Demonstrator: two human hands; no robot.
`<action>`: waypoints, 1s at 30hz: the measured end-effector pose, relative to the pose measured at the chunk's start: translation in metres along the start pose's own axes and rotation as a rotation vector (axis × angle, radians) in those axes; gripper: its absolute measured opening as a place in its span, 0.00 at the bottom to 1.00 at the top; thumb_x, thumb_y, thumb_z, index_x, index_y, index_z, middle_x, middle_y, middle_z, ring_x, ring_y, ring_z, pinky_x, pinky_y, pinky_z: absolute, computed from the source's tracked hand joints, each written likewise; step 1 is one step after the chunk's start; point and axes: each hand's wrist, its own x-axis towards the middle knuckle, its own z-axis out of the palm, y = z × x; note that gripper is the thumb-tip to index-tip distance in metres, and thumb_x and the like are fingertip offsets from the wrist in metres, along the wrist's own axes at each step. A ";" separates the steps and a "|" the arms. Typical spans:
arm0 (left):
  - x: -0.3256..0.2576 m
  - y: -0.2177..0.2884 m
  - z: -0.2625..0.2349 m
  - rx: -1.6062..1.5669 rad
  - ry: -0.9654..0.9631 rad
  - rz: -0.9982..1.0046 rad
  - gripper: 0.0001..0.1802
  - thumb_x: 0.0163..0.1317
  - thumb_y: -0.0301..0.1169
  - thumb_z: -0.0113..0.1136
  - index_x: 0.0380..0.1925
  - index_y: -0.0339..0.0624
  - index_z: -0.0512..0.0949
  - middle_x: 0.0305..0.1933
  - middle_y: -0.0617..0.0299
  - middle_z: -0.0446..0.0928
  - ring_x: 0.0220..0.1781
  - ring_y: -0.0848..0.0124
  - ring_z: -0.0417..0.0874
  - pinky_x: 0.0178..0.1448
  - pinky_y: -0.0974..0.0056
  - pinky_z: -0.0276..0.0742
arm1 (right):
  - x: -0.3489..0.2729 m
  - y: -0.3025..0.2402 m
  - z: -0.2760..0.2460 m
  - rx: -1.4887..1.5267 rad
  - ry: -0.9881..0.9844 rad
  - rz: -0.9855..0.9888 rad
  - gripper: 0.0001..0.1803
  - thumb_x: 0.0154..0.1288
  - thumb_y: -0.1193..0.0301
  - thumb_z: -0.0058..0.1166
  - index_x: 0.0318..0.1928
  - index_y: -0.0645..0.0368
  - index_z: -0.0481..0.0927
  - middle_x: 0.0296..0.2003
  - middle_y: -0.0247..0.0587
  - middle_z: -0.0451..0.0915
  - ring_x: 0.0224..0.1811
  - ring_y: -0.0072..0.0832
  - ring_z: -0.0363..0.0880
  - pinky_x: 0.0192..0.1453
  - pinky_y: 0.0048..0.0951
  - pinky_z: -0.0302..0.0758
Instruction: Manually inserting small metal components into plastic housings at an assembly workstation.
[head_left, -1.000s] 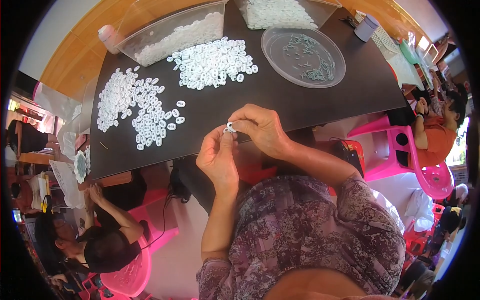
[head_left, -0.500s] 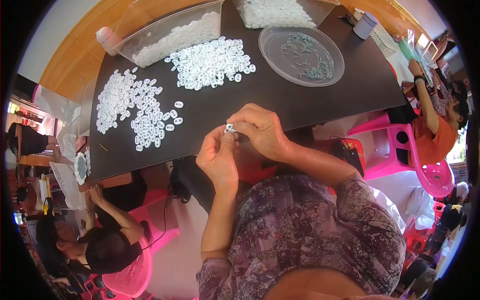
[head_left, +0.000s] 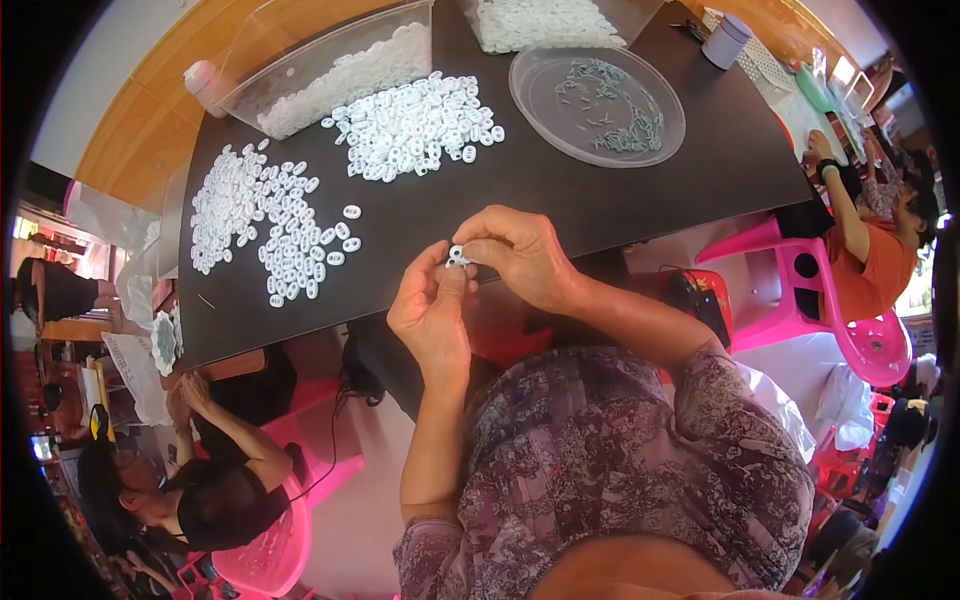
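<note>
- dark table (head_left: 560, 190) fills the upper half of the frame; its near edge runs across mid-frame just above both hands
- clear tub (head_left: 330, 70) at upper left, white pieces inside; a second clear tub (head_left: 545, 20) at top centre, also holding white pieces
- clear round tray (head_left: 597, 105) at upper centre-right; thin grey-green bits scattered in it
- two loose piles of small white rings: one pile (head_left: 415, 125) at upper centre beside the tray, the other pile (head_left: 260, 220) at centre left, spread wider
- left hand (head_left: 432, 315) at centre, thumb and fingertips closed on the white ring (head_left: 457, 256); ring sits at the fingertips where both hands meet, just off the table's near edge
- right hand (head_left: 520, 255) just right of it, fingers curled and pinching at the same ring; whether it also holds a small insert, cannot tell, too small
- judgement for the fit: hold the ring steady with the left pinch; work with right fingertips only; stay above the table edge so a dropped part lands on the table
</note>
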 end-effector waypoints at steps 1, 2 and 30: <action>0.000 0.000 0.000 0.003 -0.012 0.002 0.14 0.61 0.19 0.54 0.48 0.27 0.72 0.31 0.59 0.78 0.30 0.76 0.78 0.32 0.75 0.74 | 0.000 0.000 0.000 0.088 0.011 0.078 0.04 0.59 0.82 0.51 0.33 0.65 0.79 0.28 0.37 0.75 0.29 0.20 0.76 0.34 0.22 0.73; 0.000 0.000 0.000 0.003 -0.014 0.001 0.14 0.61 0.19 0.54 0.48 0.27 0.72 0.31 0.59 0.78 0.30 0.76 0.78 0.32 0.75 0.74 | 0.000 0.000 0.000 0.088 0.013 0.079 0.04 0.59 0.82 0.51 0.33 0.65 0.79 0.28 0.37 0.75 0.29 0.20 0.76 0.34 0.22 0.73; -0.003 0.003 0.008 -0.020 0.003 -0.031 0.11 0.62 0.22 0.56 0.44 0.27 0.75 0.31 0.57 0.79 0.29 0.75 0.79 0.30 0.74 0.75 | -0.003 0.002 -0.009 -0.063 -0.065 -0.040 0.05 0.62 0.82 0.47 0.35 0.68 0.78 0.32 0.39 0.73 0.28 0.21 0.77 0.33 0.21 0.76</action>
